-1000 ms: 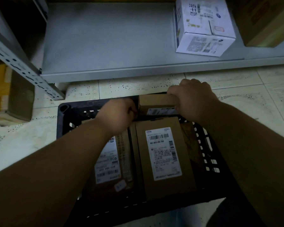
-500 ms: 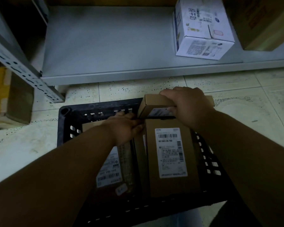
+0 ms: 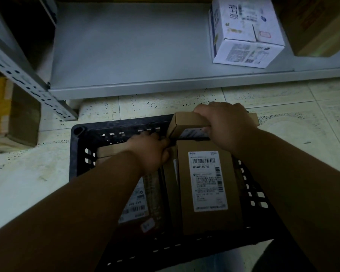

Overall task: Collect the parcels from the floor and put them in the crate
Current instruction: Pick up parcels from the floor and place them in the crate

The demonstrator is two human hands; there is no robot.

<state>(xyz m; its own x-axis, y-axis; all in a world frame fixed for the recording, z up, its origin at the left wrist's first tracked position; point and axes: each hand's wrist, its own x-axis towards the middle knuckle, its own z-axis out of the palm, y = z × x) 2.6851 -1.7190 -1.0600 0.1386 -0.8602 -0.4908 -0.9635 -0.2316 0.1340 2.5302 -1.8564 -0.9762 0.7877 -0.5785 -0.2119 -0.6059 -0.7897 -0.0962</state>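
A black plastic crate [image 3: 81, 146] stands on the tiled floor below me. Inside lie brown cardboard parcels: a labelled one on the right [image 3: 206, 193] and a darker labelled one on the left [image 3: 137, 203], partly under my left forearm. My right hand [image 3: 226, 124] grips a small brown parcel [image 3: 186, 122] at the crate's far rim, fingers curled over its top. My left hand [image 3: 151, 148] sits lower, inside the crate by the small parcel's left end, fingers curled; what they hold is hidden.
A grey metal shelf [image 3: 137, 55] runs just behind the crate, with a white printed box [image 3: 243, 34] and a brown carton [image 3: 318, 26] on it. A perforated shelf upright [image 3: 28, 83] slants at left, with yellow and brown boxes [image 3: 12, 114] on the floor beside it.
My right hand has lifted and tilted the small parcel at the far rim. My left hand has dropped lower into the crate. The view has shifted slightly.
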